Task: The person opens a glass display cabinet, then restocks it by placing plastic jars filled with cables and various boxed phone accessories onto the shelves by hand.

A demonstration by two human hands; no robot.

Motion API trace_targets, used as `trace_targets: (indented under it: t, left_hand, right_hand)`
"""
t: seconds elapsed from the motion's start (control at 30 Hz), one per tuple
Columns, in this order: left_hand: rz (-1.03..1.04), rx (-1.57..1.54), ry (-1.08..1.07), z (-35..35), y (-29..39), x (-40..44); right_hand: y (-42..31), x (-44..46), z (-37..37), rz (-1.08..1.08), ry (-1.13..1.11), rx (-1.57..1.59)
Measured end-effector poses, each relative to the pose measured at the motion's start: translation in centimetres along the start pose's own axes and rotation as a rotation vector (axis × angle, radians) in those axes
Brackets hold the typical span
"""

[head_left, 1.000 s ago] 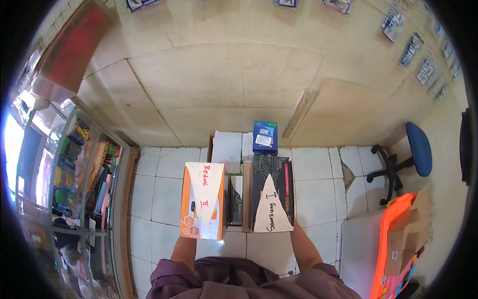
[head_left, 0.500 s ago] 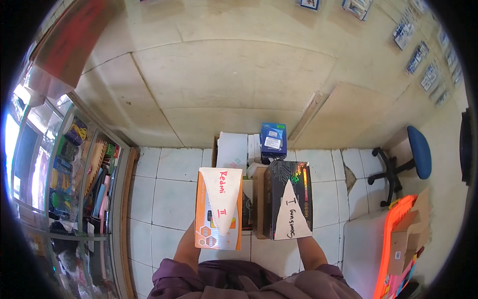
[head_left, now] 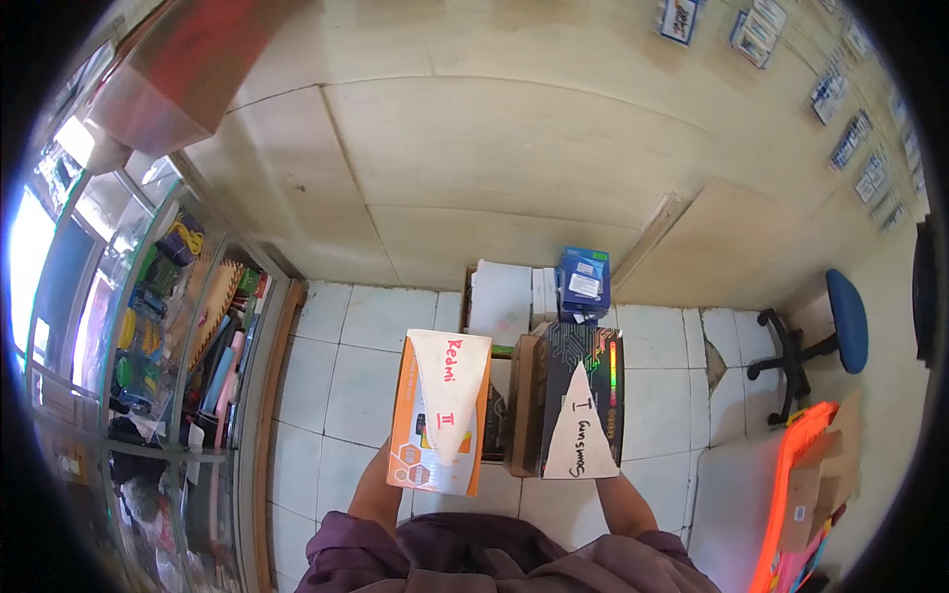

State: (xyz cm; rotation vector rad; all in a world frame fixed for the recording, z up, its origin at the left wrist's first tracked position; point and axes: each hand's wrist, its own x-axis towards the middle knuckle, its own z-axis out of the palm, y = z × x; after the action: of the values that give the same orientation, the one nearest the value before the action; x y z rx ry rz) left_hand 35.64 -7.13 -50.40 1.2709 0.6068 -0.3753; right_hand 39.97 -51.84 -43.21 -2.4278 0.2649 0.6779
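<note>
An orange-and-white box (head_left: 405, 420) with a white triangular paper label (head_left: 450, 385), handwritten "Redmi II" in red, is held up on the left. My left forearm (head_left: 376, 494) runs beneath it, and the box hides the hand. On the right, a black box (head_left: 554, 371) with circuit-like graphics and a rainbow strip bears another triangular label (head_left: 581, 435); its black handwriting appears upside down and looks like "Samsung I". My right forearm (head_left: 623, 506) reaches under this box, which covers my fingers. The two boxes are apart, with a brown cardboard flap (head_left: 522, 405) showing between them.
White cartons (head_left: 501, 296) and a blue box (head_left: 583, 282) stand by the wall. A glass display cabinet (head_left: 148, 445) lines the left side. At right are a blue swivel chair (head_left: 847, 311) and a tub with an orange rim (head_left: 791, 465).
The view has turned slightly left, so the wall, cartons and chair sit further right. Both boxes stay in front of me, with the left one tilted slightly more.
</note>
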Motion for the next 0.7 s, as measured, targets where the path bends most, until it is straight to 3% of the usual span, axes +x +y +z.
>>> trace_targets:
  t: [0.3, 0.7]
  left_hand:
    - [-0.084, -0.116, 0.239, -3.9, -4.1, -7.2]
    - [-0.031, -0.262, 0.526, -4.7, -4.1, -14.6]
  right_hand:
    - [0.6, 1.6, -1.7, -0.070, -0.154, -0.005]
    - [-5.7, 6.8, -0.3, -0.337, -0.411, -0.099]
